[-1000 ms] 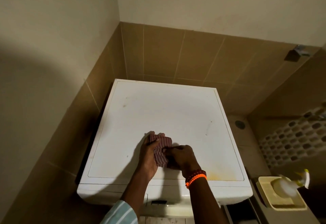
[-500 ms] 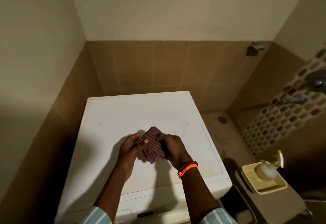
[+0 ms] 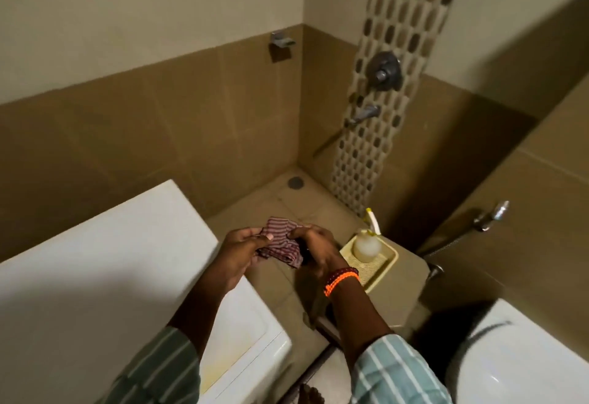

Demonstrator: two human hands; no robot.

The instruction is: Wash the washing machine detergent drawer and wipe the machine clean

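1. the washing machine (image 3: 95,276) is running off the left and bottom edges, its front out of sight.
2. the striped cloth (image 3: 280,241) is lying partly hidden behind the left hand (image 3: 239,250) and right hand (image 3: 315,250).
3. the toilet (image 3: 522,362) is getting cut off at the lower right corner.
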